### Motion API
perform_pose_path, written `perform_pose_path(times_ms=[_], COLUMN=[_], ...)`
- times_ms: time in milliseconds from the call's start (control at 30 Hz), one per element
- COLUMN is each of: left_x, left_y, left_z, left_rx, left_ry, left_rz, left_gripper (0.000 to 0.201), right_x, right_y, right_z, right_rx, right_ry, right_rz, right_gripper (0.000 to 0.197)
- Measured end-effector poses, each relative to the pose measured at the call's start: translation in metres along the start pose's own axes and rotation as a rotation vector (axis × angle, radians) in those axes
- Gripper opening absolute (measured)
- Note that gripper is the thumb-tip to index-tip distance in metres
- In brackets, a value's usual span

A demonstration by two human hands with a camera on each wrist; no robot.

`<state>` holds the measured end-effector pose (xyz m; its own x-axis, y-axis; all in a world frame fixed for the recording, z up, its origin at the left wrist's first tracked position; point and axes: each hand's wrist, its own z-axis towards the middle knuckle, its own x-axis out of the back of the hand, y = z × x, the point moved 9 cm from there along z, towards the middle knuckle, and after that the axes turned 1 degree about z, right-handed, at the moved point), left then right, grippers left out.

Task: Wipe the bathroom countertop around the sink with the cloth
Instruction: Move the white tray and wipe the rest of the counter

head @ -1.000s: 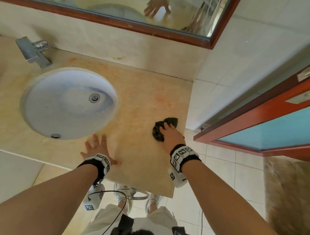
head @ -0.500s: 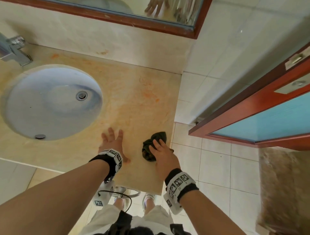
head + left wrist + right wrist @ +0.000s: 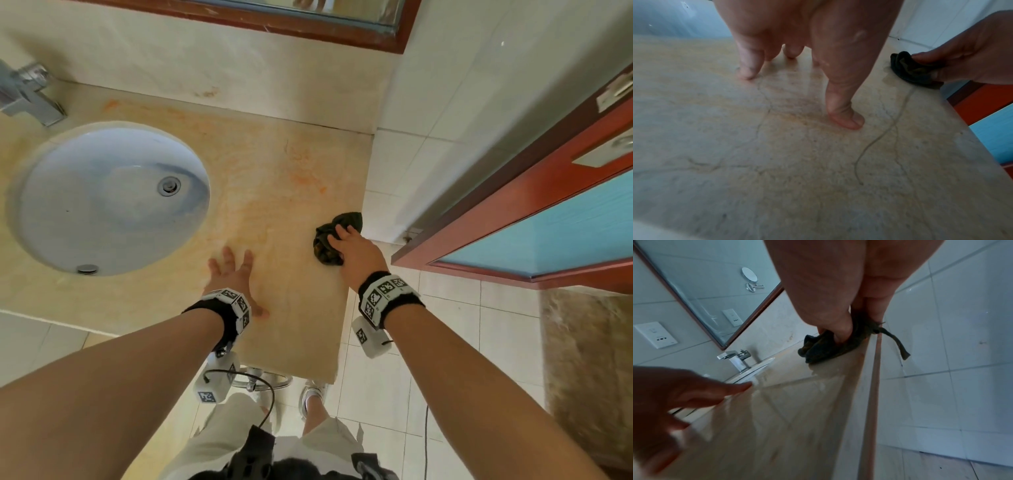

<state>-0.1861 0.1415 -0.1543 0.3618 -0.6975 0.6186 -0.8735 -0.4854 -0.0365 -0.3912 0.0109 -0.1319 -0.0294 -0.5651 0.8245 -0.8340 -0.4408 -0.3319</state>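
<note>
Nearest: two bare forearms, each with a black wristband carrying white blocks printed with black square codes; a thin black cable loops beneath the left one.

Left hand: laid flat on the countertop, fingers spread and straight, fingertips and thumb pressing the stone. Holds nothing. It sits near the front, just right of the sink.

Countertop: polished beige stone, glossy, veined with thin dark lines, with orange blotches toward the far right. A squared edge drops off on the right side to a floor of pale tiles.

Right hand: fingers curled down over the cloth, pinching and pressing it against the stone at the right edge of the countertop, well apart from the sink.

Cloth: dark, greenish-black, soft and nubbly, crumpled into a lump. Its long axis runs from near-left to far-right, the far end reaching the counter's right edge. In the right wrist view a thin strip of it hangs off over that edge. A wet sheen lies on the stone just beside it.

Sink: round white bowl set under the stone, smooth, with a metal drain at centre and an overflow hole on the near wall.

Farther: a chrome faucet, square-bodied, at the far left; a cream backsplash; a mirror in a reddish-brown wooden frame.

Right: white wall tiles; a red-brown door with a blue panel.
</note>
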Motion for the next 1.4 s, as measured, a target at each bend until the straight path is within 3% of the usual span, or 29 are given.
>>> perform_pose_path(times_ms=[133, 367, 533, 700, 867, 1033, 1233, 1400], left_x=[0.002, 0.004, 0.004, 0.001, 0.003, 0.004, 0.007, 0.008], left_y=[0.002, 0.004, 0.002, 0.002, 0.002, 0.004, 0.007, 0.005], left_z=[-0.001, -0.004, -0.003, 0.000, -0.001, 0.000, -0.001, -0.001], left_rx=[-0.014, -0.046, -0.060, -0.062, -0.072, -0.084, -0.091, -0.093], left_ry=[-0.002, 0.007, 0.025, 0.024, 0.047, 0.057, 0.049, 0.055], left_rz=[0.003, 0.006, 0.029, 0.035, 0.045, 0.042, 0.042, 0.036], left_gripper=[0.138, 0.140, 0.140, 0.140, 0.141, 0.142, 0.142, 0.143], right_x=[-0.032, -0.091, -0.080, -0.042, -0.024, -0.048, -0.113, -0.116], right_y=[-0.021, -0.071, -0.056, -0.019, 0.001, -0.013, -0.054, -0.057], right_z=[-0.048, -0.135, -0.120, -0.058, -0.015, -0.064, -0.147, -0.145], right_rx=[0.002, 0.036, -0.006, -0.100, -0.178, -0.253, -0.295, -0.296], right_ry=[-0.018, -0.106, -0.051, 0.052, 0.053, 0.158, 0.096, 0.057], right_rz=[0.017, 0.124, 0.120, 0.057, 0.005, 0.114, 0.180, 0.148], right_gripper=[0.069, 0.059, 0.060, 0.066, 0.063, 0.060, 0.065, 0.066])
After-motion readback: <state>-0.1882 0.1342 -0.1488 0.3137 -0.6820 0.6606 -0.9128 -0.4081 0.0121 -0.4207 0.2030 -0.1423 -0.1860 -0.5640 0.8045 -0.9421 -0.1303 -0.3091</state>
